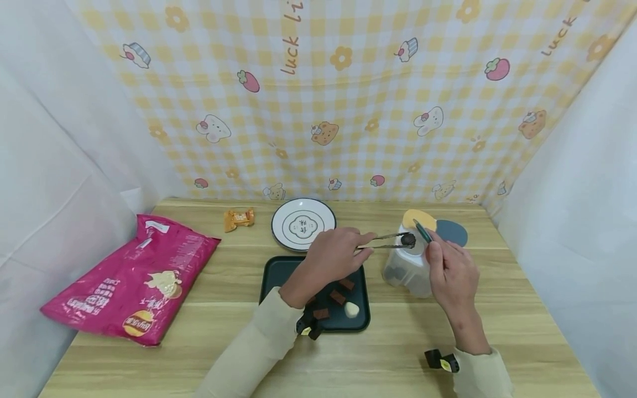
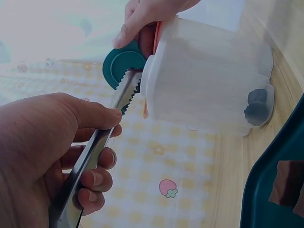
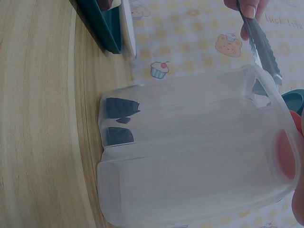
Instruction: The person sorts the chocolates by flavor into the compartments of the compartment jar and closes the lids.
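My left hand (image 1: 335, 254) holds metal tongs (image 2: 95, 147) around their arms. A dark round piece (image 1: 408, 239) sits between the tong tips, right at the mouth of a clear plastic container (image 1: 409, 276). With thumb and fingers my right hand (image 1: 454, 271) pinches a raised green flip lid (image 2: 121, 64) at that mouth. Dark pieces (image 3: 121, 121) lie at the bottom of one compartment in the right wrist view. Below my left hand, a dark green tray (image 1: 365, 318) bears several brown pieces (image 1: 337, 297) and one whitish piece (image 1: 351, 309), partly hidden by my forearm.
A white plate (image 1: 283, 235) stands behind the tray. An orange wrapped snack (image 1: 239, 219) lies at the back left, and a magenta chip bag (image 1: 134, 282) farther left. Yellow (image 1: 418, 217) and blue-grey (image 1: 455, 232) lids stick out from the container's top. A checked curtain (image 1: 348, 110) hangs behind.
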The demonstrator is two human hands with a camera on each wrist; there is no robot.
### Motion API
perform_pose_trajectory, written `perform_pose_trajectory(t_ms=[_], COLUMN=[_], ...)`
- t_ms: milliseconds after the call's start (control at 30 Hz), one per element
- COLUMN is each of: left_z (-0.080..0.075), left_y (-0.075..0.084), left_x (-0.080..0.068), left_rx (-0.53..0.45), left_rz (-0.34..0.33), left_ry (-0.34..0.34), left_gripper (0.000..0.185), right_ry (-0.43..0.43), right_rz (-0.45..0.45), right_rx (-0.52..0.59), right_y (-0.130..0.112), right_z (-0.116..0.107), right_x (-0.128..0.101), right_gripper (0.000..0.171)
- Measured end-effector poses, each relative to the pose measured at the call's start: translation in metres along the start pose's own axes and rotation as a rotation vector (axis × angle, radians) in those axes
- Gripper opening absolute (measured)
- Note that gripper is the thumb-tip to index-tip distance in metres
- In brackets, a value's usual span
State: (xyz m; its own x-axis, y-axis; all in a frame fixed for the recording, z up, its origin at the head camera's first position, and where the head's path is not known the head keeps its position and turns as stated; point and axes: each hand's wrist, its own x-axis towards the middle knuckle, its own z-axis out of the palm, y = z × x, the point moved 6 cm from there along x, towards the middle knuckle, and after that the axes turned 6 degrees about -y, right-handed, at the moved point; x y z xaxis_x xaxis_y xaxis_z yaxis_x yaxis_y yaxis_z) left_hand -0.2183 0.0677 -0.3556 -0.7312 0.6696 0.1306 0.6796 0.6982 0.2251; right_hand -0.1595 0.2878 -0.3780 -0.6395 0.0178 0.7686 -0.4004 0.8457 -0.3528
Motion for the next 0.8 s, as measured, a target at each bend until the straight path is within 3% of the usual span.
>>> perform_pose_trajectory(t_ms=[800], left_z=[0.002], left_y=[-0.0004], left_x=[0.0002], left_rx=[-0.025], left_rz=[-0.009], left_ry=[-0.014], left_gripper=[0.037], right_ry=[-0.019], right_rz=[0.012], right_rx=[0.0], right_y=[-0.0009], right_z=[-0.0013], right_x=[0.0006], right_gripper=[0.038])
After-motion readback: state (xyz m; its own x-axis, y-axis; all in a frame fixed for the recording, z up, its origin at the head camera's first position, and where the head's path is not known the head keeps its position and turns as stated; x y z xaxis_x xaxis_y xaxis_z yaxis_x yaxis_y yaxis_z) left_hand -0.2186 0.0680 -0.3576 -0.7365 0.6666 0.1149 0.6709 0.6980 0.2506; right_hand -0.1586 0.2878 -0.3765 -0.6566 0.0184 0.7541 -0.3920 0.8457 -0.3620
